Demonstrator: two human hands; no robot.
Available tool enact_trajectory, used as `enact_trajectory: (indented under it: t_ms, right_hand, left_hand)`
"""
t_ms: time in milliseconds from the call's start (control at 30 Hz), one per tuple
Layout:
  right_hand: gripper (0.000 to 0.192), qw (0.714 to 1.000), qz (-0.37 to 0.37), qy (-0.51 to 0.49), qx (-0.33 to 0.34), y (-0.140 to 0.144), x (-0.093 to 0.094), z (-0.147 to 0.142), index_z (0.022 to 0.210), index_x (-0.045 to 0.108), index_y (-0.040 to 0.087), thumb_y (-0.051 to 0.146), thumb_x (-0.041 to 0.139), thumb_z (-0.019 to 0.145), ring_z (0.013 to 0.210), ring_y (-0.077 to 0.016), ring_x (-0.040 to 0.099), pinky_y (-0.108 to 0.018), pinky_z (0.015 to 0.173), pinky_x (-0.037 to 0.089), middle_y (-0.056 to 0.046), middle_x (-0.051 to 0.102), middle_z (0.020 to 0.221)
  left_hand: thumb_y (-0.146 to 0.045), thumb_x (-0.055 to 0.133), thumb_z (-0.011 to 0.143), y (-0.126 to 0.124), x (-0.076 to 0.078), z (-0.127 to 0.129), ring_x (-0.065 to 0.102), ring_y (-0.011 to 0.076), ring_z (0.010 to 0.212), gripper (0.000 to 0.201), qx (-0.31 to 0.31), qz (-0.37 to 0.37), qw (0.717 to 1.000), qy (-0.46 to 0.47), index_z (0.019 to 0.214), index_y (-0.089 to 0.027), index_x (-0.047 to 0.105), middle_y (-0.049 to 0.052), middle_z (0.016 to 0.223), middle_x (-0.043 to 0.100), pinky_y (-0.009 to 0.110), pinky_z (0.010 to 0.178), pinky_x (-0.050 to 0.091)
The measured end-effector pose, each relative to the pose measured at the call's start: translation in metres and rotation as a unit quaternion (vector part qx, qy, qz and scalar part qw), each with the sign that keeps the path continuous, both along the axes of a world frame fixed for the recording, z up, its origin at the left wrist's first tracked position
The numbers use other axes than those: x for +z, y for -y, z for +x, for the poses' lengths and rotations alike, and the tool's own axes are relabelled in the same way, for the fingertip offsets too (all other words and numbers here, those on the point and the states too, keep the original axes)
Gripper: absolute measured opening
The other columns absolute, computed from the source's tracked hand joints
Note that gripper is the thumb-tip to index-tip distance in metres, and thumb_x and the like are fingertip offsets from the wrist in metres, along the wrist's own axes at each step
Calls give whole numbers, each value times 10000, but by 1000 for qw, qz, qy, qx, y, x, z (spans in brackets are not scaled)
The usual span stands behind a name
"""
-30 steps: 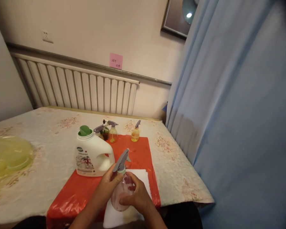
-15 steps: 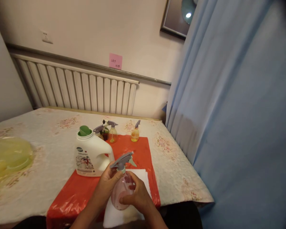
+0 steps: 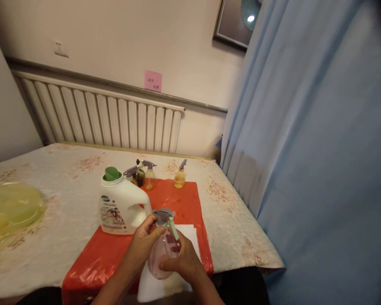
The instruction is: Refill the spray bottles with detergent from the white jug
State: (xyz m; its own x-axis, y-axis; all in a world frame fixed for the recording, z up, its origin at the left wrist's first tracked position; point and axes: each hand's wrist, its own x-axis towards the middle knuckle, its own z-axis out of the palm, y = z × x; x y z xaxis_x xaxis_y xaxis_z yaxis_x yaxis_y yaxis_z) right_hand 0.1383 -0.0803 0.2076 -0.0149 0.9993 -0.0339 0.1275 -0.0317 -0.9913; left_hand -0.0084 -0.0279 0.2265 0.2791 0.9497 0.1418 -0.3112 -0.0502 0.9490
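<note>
I hold a clear pinkish spray bottle (image 3: 160, 258) upright over a white folded cloth (image 3: 160, 286) on a red plastic sheet (image 3: 114, 254). My right hand (image 3: 184, 262) wraps the bottle's round body. My left hand (image 3: 142, 241) grips its neck just under the grey trigger head (image 3: 163, 216), whose nozzle now points toward me with the pale green trigger hanging on the right.
A white detergent jug (image 3: 122, 207) with a green cap stands just behind my hands. Three small spray bottles, two grouped (image 3: 144, 174) and one apart (image 3: 179, 176), stand at the sheet's far edge. Yellow plastic (image 3: 9, 209) lies at left. A blue curtain (image 3: 305, 148) hangs along the table's right edge (image 3: 254, 237).
The grey trigger head has turned round on the bottle's neck: its nozzle swung from up-right to facing me. Both hands and the bottle's body stayed in place.
</note>
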Motion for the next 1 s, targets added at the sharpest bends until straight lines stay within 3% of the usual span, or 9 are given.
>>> enact_trajectory:
  t_ms: [133, 233, 333, 467, 700, 833, 900, 1000]
  right_hand:
    - [804, 1000, 8, -12, 10, 1, 2, 1, 1230, 624, 256, 62, 805, 470, 1085, -258, 596, -349, 880, 466, -16, 678, 1153]
    - [806, 1000, 6, -9, 11, 1, 2, 0, 1225, 622, 259, 64, 805, 465, 1088, -261, 602, -353, 886, 464, -13, 680, 1145]
    - [787, 1000, 9, -4, 11, 1, 1, 0, 1220, 623, 260, 78, 796, 475, 1080, -263, 604, -359, 880, 469, -15, 681, 1133]
    - [793, 1000, 8, -17, 6, 2, 0, 1, 1227, 621, 259, 82, 798, 474, 1083, -266, 597, -360, 877, 471, -20, 675, 1147]
    - [813, 1000, 17, -2, 10, 2, 1, -2, 1215, 630, 273, 53, 809, 452, 1057, -259, 607, -353, 863, 465, -9, 684, 1137]
    - [792, 1000, 13, -10, 12, 2, -3, 0, 1221, 628, 263, 60, 796, 474, 1079, -260, 601, -355, 886, 464, -14, 683, 1145]
    - [817, 1000, 4, -20, 2, 1, -6, 4, 1255, 607, 249, 65, 789, 480, 1105, -265, 592, -363, 912, 464, -30, 670, 1180]
    - [852, 999, -18, -19, -29, -2, -13, 13, 1296, 580, 229, 73, 774, 481, 1093, -273, 595, -382, 923, 469, -56, 645, 1229]
  left_hand:
    - [-384, 694, 817, -1, -4, -3, 644, 202, 935, 297, -13, -13, 1000, 4, 1066, -225, 665, 5, 990, 722, 268, 846, 483]
    - [-370, 748, 763, -2, -5, -2, 633, 211, 963, 361, -3, -17, 1000, 19, 1078, -222, 650, 12, 1000, 713, 270, 844, 480]
    - [-305, 809, 686, -1, -3, 0, 621, 193, 912, 351, 33, -16, 999, 17, 987, -204, 658, 1, 935, 697, 256, 813, 476]
    - [-310, 762, 737, 0, 2, -2, 617, 173, 822, 267, 29, -23, 999, 17, 952, -195, 652, -1, 858, 688, 256, 771, 479]
    - [-254, 771, 715, 2, 4, -3, 636, 200, 923, 274, 21, -14, 1000, 4, 957, -211, 648, 2, 930, 710, 256, 802, 476]
    - [-286, 792, 672, -2, -1, -3, 651, 241, 984, 400, 29, -26, 999, -22, 1037, -199, 654, 39, 1014, 718, 305, 849, 487]
    - [-335, 813, 636, -2, 3, -7, 654, 255, 957, 440, 71, -40, 995, -60, 1021, -185, 661, 50, 982, 720, 333, 850, 492]
    - [-454, 768, 681, 10, 25, -18, 630, 211, 792, 354, 134, -40, 985, -96, 897, -188, 676, 18, 807, 695, 320, 774, 493]
